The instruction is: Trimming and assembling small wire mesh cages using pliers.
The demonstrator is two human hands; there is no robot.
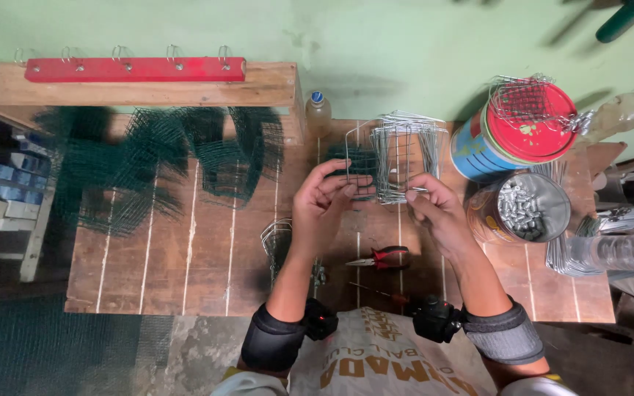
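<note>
**Wire frames held up over the tabletop**

Both hands meet above the middle of the wooden tabletop [207, 249], holding a bundle of bent silvery wire frames [403, 158] upright between them. The left hand [324, 205] curls its fingers round the bundle's lower left edge, against a scrap of dark green mesh [357, 160]. The right hand [434, 205] pinches a single wire end at the lower right.

The step in hand looks like fitting or separating one wire piece from the bundle; a fine pinch and a steady supporting grip seem to be what it calls for.

Red-handled pliers [381, 257] lie just below the hands. To the right stand a tin of small metal pieces [526, 209] and a red-lidded can [511, 136] topped with more wire. Green wire mesh [170, 161] spreads over the left side.
</note>
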